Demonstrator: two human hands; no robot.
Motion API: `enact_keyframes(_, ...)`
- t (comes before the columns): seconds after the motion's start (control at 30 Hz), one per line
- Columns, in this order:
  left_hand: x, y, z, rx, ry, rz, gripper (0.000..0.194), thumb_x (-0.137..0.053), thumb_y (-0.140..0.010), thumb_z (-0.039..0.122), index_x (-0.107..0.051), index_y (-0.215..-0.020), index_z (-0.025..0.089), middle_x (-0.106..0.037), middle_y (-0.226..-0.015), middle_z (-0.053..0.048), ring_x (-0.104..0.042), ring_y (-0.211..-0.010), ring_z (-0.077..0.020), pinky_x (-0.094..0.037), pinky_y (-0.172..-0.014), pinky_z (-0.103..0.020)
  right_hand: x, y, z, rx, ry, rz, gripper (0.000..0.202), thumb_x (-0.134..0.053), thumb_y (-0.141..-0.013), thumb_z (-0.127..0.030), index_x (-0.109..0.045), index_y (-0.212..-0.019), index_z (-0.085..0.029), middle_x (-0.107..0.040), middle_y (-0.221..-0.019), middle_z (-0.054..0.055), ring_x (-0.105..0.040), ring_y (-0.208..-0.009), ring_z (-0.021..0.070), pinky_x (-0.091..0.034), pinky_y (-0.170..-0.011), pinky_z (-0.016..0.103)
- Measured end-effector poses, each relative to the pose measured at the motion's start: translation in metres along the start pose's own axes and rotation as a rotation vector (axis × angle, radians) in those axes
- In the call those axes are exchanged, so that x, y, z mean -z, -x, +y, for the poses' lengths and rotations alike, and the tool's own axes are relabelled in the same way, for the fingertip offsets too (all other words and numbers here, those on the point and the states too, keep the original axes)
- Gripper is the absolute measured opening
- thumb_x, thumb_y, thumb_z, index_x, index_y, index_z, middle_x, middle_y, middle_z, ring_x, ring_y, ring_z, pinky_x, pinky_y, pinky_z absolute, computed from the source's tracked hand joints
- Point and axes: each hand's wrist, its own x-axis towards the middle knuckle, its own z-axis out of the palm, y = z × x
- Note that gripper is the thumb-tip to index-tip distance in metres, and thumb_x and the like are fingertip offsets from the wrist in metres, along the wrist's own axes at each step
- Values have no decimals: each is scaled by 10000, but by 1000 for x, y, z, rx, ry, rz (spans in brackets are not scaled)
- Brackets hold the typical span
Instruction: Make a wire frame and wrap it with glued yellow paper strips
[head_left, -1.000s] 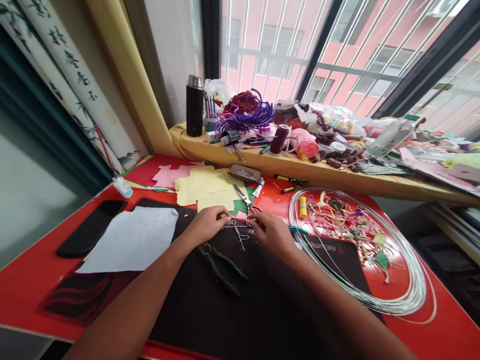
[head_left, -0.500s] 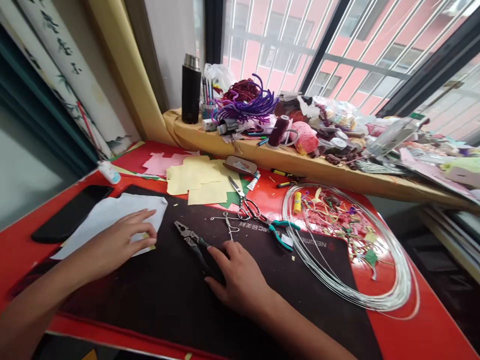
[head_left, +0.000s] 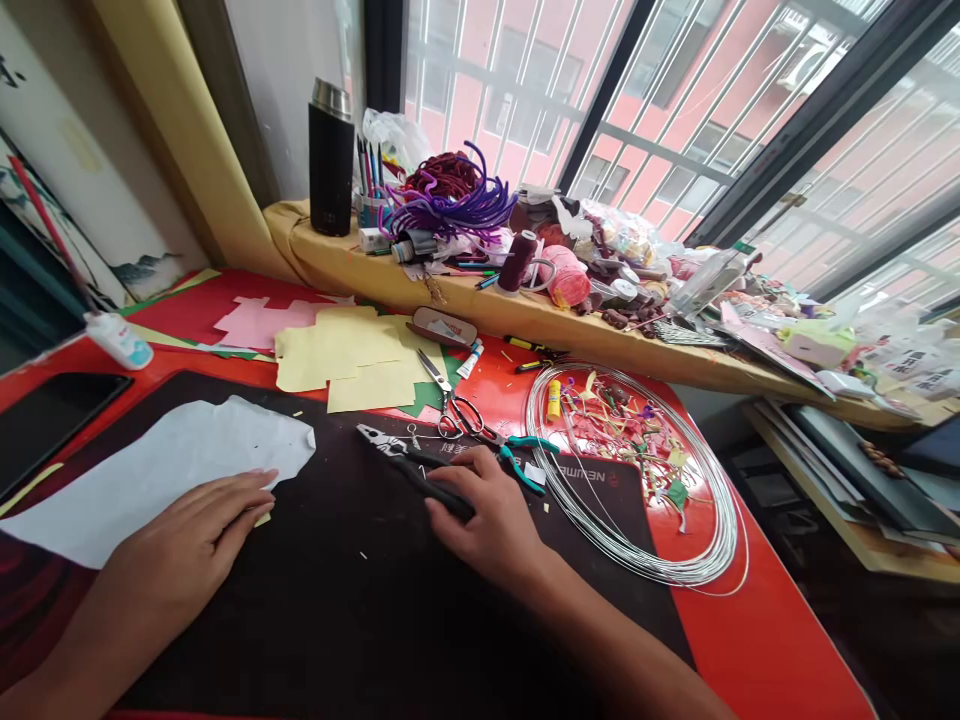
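Observation:
My left hand [head_left: 195, 530] lies on the near edge of a white sheet of paper [head_left: 169, 465], fingers stretched out and flat. A bit of yellow paper [head_left: 262, 519] peeks out by its fingertips. My right hand [head_left: 491, 520] is closed around the black handles of a pair of combination pliers [head_left: 411, 465], whose jaws point to the far left. Just past the pliers lies a bent piece of wire [head_left: 412, 432], partly hidden by them. Scissors [head_left: 448, 400] and teal-handled pliers [head_left: 517, 462] lie beyond my right hand.
A large wire coil [head_left: 709, 570] on the right surrounds colourful scraps and a glue stick [head_left: 553, 400]. Yellow paper sheets [head_left: 360, 360] lie at the back. A phone [head_left: 56, 420] and white bottle [head_left: 120, 340] stand left. The sill holds a thermos [head_left: 330, 165] and craft supplies.
My left hand has come down flat onto the white paper. My right hand has moved the pliers away from me, over the bent wire. The view has turned to the right.

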Motion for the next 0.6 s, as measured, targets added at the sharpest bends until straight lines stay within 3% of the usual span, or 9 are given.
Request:
enact_keyframes(0.1,4,-3,5,27,29,18,257,-502,-902,452,-729,-933,338,-811,-1019,16,-740,-1035,-285,-527,-1057,-451,15,-5,10,-74,-51,97,229,-659,-920,-327,-785,-1089,-239,-687,-1094,94,-700,-950,217,-582,-854,331)
enact_keyframes(0.27,8,-7,15,175,58,17,259,-540,-905,513,-738,-930,348,-793,-1026,30,-728,-1001,-263,-553,-996,-410,36,-14,33,-267,-182,293,281,-626,-952,-390,-793,-1077,-201,-794,-975,68,-737,-896,244,-578,-843,347)
enact_keyframes(0.37,7,-7,29,138,133,11,254,-573,-907,536,-750,-932,357,-793,-1022,29,-730,-990,-260,-542,-1016,-401,44,-20,50,-325,-182,360,335,-619,-964,-444,-789,-1101,-189,-791,-902,56,-731,-778,228,-571,-738,329)
enact_keyframes(0.47,1,-4,50,44,229,-80,255,-593,-917,553,-765,-914,364,-800,-998,18,-738,-965,-263,-562,-969,-383,48,-26,66,-277,-45,374,330,-608,-978,-440,-781,-1138,-210,-797,-978,59,-733,-855,236,-566,-807,342)
enact_keyframes(0.6,-13,8,86,-50,339,-292,255,-578,-955,483,-775,-887,336,-797,-936,-11,-741,-881,-243,-596,-813,-324,47,-36,81,-189,184,299,323,-558,-1014,-384,-767,-1203,-227,-777,-1107,80,-723,-976,242,-540,-873,335)
